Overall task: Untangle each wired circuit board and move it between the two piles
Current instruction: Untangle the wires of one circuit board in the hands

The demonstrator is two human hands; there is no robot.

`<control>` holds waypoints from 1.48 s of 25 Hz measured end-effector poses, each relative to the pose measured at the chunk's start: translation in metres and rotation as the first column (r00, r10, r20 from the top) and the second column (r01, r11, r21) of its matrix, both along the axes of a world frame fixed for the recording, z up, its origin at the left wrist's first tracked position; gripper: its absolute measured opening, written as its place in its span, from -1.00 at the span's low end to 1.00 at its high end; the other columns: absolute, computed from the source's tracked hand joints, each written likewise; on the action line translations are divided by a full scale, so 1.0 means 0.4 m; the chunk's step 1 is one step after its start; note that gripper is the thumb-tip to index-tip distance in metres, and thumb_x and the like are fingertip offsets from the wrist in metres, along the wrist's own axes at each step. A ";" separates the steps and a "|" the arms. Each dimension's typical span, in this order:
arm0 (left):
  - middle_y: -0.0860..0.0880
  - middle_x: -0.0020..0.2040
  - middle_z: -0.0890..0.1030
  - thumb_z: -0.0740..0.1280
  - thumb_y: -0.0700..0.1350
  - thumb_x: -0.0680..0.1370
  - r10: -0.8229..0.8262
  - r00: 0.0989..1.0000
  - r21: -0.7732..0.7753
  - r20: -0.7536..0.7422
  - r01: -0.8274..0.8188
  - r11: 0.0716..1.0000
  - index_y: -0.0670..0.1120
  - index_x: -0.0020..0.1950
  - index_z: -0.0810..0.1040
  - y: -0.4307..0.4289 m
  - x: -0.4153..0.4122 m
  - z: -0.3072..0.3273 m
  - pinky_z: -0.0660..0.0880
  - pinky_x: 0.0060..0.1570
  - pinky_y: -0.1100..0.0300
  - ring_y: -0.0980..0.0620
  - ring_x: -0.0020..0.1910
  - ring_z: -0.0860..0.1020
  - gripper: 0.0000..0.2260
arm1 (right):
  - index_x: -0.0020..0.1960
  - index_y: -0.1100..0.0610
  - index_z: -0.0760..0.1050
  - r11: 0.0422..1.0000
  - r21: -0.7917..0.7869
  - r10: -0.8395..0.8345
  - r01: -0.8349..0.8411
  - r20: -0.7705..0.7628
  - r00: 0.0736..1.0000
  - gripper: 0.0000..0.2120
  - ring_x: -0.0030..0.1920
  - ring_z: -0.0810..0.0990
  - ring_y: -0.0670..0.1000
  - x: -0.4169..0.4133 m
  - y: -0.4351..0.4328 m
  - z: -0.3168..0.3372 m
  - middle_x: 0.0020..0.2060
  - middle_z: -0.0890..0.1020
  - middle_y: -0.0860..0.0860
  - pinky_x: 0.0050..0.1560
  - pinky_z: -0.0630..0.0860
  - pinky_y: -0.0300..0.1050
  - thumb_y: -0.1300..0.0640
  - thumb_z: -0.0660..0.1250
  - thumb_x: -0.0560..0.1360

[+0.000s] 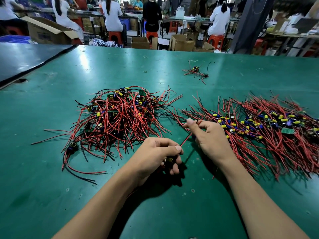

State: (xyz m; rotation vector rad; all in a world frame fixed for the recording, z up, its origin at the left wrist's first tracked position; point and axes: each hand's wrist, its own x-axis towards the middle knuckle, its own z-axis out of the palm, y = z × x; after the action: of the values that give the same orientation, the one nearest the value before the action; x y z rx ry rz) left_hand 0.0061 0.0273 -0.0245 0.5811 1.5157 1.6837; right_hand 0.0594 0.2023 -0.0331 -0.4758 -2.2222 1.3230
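While my left hand curls its fingers round one wired circuit board, just in front of the tangled pile at its near right corner, my right hand pinches a red wire between thumb and forefinger a little further to the right of that heap. The wire runs taut from one hand to the other, so I judge I am drawing this board's leads straight and it is already free of the heap. I cannot tell whether its black lead is loose yet; my fingers hide most of the board.

To the right of the tangled pile lies the sorted pile, a wide spread with its wires combed much the same way, and my right hand sits at its nearest edge. By its spread I would say a good share of the boards has crossed over. The tangled pile is heaped high and thick with knotted red and black leads, so plenty is left.

Beyond the tangled pile, well apart and off to its right, sits a small cluster of boards on the green table; I cannot say which lot it belongs to.
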 end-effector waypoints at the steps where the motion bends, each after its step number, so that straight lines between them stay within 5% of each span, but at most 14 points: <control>1: -0.16 -0.36 0.57 0.31 -0.28 0.57 0.013 1.000 -0.002 -0.007 -0.013 1.000 -0.26 -0.12 0.57 0.003 0.004 -0.002 0.46 -0.47 0.22 -0.04 -0.49 0.52 -0.90 | -0.07 0.13 0.70 0.998 0.013 -0.060 0.060 0.007 0.998 -0.67 -0.59 0.37 -0.23 -0.002 0.004 -0.005 -0.64 0.42 -0.22 -0.48 0.23 -0.41 -0.07 0.29 0.63; 3: -0.16 -0.38 0.56 0.31 -0.28 0.57 0.061 0.998 -0.006 -0.016 -0.061 0.998 -0.29 -0.09 0.57 0.010 0.006 -0.005 0.46 -0.47 0.23 -0.04 -0.50 0.51 -0.90 | -0.12 0.13 0.68 0.977 -0.184 -0.109 0.107 0.001 0.994 -0.60 -0.60 0.27 -0.18 -0.011 0.000 -0.013 -0.61 0.36 -0.15 -0.50 0.19 -0.27 -0.10 0.23 0.66; 5: -0.16 -0.39 0.55 0.30 -0.29 0.57 0.100 0.995 -0.009 -0.006 -0.100 0.995 -0.31 -0.06 0.58 0.014 0.005 -0.008 0.44 -0.48 0.24 -0.04 -0.52 0.49 -0.90 | -0.15 0.18 0.66 0.806 -0.591 -0.064 0.031 -0.036 0.997 -0.52 -0.60 0.24 -0.12 -0.021 -0.014 -0.002 -0.51 0.34 -0.07 -0.55 0.15 -0.25 -0.13 0.19 0.67; 7: -0.16 -0.41 0.54 0.29 -0.28 0.58 0.125 0.992 -0.005 0.020 -0.125 0.992 -0.30 -0.05 0.59 0.016 0.005 -0.011 0.42 -0.50 0.25 -0.04 -0.54 0.47 -0.89 | -0.20 0.18 0.67 0.637 -0.764 0.062 -0.100 -0.078 0.995 -0.54 -0.57 0.27 -0.12 -0.022 -0.020 0.004 -0.46 0.38 -0.04 -0.60 0.21 -0.26 -0.12 0.24 0.63; 12: -0.10 -0.45 0.50 0.33 -0.18 0.58 0.114 0.992 0.021 0.055 -0.115 0.993 -0.19 -0.17 0.58 0.010 -0.003 -0.008 0.38 -0.55 0.28 0.01 -0.58 0.46 -0.84 | -0.15 0.11 0.68 0.659 -0.680 0.385 -0.321 -0.062 0.921 -0.76 -0.56 0.32 -0.13 -0.006 -0.047 -0.003 -0.50 0.43 -0.02 -0.58 0.27 -0.32 -0.08 0.49 0.41; 16: -0.08 -0.46 0.48 0.34 -0.16 0.55 0.043 0.995 0.024 0.088 -0.045 0.999 -0.17 -0.23 0.60 -0.003 -0.014 -0.008 0.34 -0.56 0.30 0.01 -0.58 0.44 -0.83 | -0.12 0.13 0.70 0.806 -0.551 0.177 -0.215 -0.123 0.977 -0.68 -0.58 0.16 -0.10 -0.014 -0.044 -0.018 -0.56 0.27 -0.03 -0.56 0.14 -0.31 -0.14 0.48 0.41; 19: -0.09 -0.46 0.47 0.39 -0.11 0.45 0.003 0.995 0.033 0.098 -0.006 0.999 -0.15 -0.26 0.61 -0.006 -0.015 -0.006 0.31 -0.56 0.30 0.00 -0.59 0.44 -0.86 | -0.17 0.18 0.69 0.947 -0.314 -0.001 -0.064 -0.203 0.979 -0.70 -0.56 0.32 -0.19 -0.016 -0.028 -0.023 -0.58 0.41 -0.16 -0.48 0.25 -0.41 -0.08 0.49 0.46; 22: -0.09 -0.46 0.47 0.39 -0.12 0.46 -0.005 0.996 0.035 0.094 0.001 0.999 -0.16 -0.25 0.61 -0.005 -0.017 -0.005 0.32 -0.57 0.29 0.00 -0.59 0.43 -0.86 | -0.19 0.26 0.65 0.975 -0.215 -0.116 0.065 -0.230 0.966 -0.60 -0.50 0.31 -0.19 -0.017 -0.012 -0.019 -0.58 0.39 -0.18 -0.35 0.33 -0.26 -0.12 0.46 0.48; 24: -0.09 -0.45 0.47 0.36 -0.15 0.52 0.016 0.996 0.033 0.091 -0.019 0.999 -0.18 -0.24 0.61 -0.001 -0.016 -0.005 0.33 -0.57 0.28 0.00 -0.58 0.43 -0.84 | -0.18 0.38 0.58 0.951 -0.289 -0.177 0.108 -0.225 0.958 -0.48 -0.50 0.22 -0.09 -0.018 -0.009 -0.016 -0.56 0.29 -0.09 -0.39 0.27 -0.16 -0.14 0.45 0.48; 27: -0.10 -0.45 0.48 0.35 -0.17 0.55 0.029 0.998 0.023 0.064 -0.031 0.999 -0.18 -0.22 0.61 0.002 -0.012 -0.005 0.34 -0.55 0.27 -0.01 -0.58 0.43 -0.83 | -0.23 0.27 0.59 0.789 -0.612 -0.205 0.048 -0.189 0.960 -0.56 -0.60 0.17 -0.12 -0.023 -0.015 -0.001 -0.53 0.29 -0.06 -0.58 0.13 -0.29 -0.10 0.35 0.57; 30: -0.12 -0.44 0.49 0.35 -0.18 0.56 0.021 1.000 0.018 0.014 -0.021 1.000 -0.19 -0.22 0.61 0.000 -0.007 -0.005 0.36 -0.51 0.26 -0.02 -0.57 0.44 -0.82 | -0.32 0.17 0.49 0.453 -0.890 -0.162 -0.058 -0.146 0.976 -0.55 -0.66 0.14 -0.15 -0.022 -0.012 0.028 -0.52 0.32 -0.06 -0.67 0.08 -0.31 -0.09 0.27 0.63; 33: -0.14 -0.43 0.51 0.35 -0.19 0.56 0.010 0.999 0.000 -0.030 -0.010 1.000 -0.22 -0.20 0.62 -0.001 -0.003 -0.006 0.40 -0.49 0.26 -0.04 -0.55 0.46 -0.83 | -0.38 0.12 0.40 0.145 -0.977 -0.069 -0.158 -0.169 0.983 -0.61 -0.69 0.09 -0.15 -0.009 -0.003 0.049 -0.55 0.32 -0.07 -0.69 0.03 -0.33 0.01 0.29 0.58; 35: -0.15 -0.42 0.52 0.35 -0.19 0.56 0.008 1.000 -0.010 -0.019 -0.009 1.000 -0.23 -0.19 0.62 0.000 -0.002 -0.003 0.41 -0.48 0.26 -0.05 -0.54 0.47 -0.83 | -0.38 0.13 0.42 0.080 -0.977 -0.024 -0.198 -0.200 0.980 -0.67 -0.67 0.06 -0.14 -0.002 -0.002 0.055 -0.55 0.32 -0.07 -0.64 -0.01 -0.34 0.03 0.31 0.51; 37: -0.16 -0.42 0.54 0.35 -0.20 0.56 0.034 0.999 -0.014 0.024 -0.033 0.999 -0.24 -0.17 0.61 0.002 0.000 -0.001 0.42 -0.50 0.27 -0.05 -0.54 0.49 -0.84 | -0.30 0.15 0.49 0.148 -0.971 -0.021 -0.187 -0.192 0.981 -0.66 -0.67 0.12 -0.15 -0.003 -0.007 0.054 -0.52 0.33 -0.07 -0.66 0.02 -0.37 -0.05 0.32 0.54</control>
State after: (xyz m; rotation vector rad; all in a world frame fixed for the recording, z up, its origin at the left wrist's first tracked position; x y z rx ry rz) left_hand 0.0061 0.0283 -0.0248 0.5284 1.5262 1.6982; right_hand 0.0584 0.1995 -0.0116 -0.6232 -0.8458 2.7144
